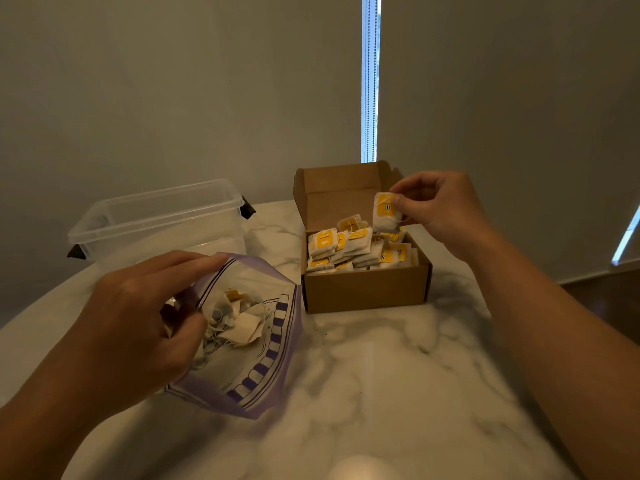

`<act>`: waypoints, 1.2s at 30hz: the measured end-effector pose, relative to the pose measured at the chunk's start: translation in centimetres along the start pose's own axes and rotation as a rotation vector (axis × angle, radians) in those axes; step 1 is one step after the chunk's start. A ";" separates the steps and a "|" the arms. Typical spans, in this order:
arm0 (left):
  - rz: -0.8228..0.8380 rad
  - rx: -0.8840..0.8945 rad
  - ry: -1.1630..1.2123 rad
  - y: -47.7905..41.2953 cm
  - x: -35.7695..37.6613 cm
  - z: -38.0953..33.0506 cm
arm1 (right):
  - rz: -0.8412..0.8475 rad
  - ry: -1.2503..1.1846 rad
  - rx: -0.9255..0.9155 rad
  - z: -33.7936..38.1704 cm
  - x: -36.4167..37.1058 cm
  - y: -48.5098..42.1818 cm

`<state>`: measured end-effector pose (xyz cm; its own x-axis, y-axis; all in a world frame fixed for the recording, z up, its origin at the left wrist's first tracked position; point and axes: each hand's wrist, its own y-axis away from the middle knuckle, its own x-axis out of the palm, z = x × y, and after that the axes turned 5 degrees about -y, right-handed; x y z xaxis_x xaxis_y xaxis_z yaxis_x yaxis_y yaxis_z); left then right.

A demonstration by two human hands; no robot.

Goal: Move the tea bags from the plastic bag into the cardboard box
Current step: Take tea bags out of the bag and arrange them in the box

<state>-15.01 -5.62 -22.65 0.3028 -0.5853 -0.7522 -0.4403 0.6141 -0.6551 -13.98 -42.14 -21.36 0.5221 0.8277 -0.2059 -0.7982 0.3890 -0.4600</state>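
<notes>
Your marble counter (363, 375) carries a clear plastic tub (156, 216) at far left; before it your left hand (138, 323) curls its fingers (194, 263) round the rim of the plastic bag (263, 368), loose tea bags (239, 320) lying inside. Rightward stands the open cardboard box (367, 289), crowded with boxed tea bags (346, 247), and above its far right corner your right hand (440, 209) pinches a single tea bag (384, 211) between thumb and fingers (412, 202).

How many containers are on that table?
3: a clear plastic tub at the back left, a plastic bag held by the left hand in front of it, and an open cardboard box on the right.
</notes>
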 end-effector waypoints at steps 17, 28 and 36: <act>0.014 -0.019 -0.001 -0.1 -0.1 -0.3 | 0.006 0.471 -0.179 -2.6 2.4 -2.1; 0.041 -0.025 -0.026 -0.2 -0.2 -0.6 | -0.060 0.562 -0.251 -2.2 1.7 -1.5; 0.036 -0.014 -0.064 -0.4 -0.7 -1.2 | 0.085 0.159 -0.231 4.2 3.0 5.1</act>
<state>-16.10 -6.10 -21.78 0.3399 -0.5280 -0.7783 -0.4634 0.6261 -0.6271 -17.79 -35.99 -20.71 0.5115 0.7726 -0.3761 -0.7607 0.2035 -0.6164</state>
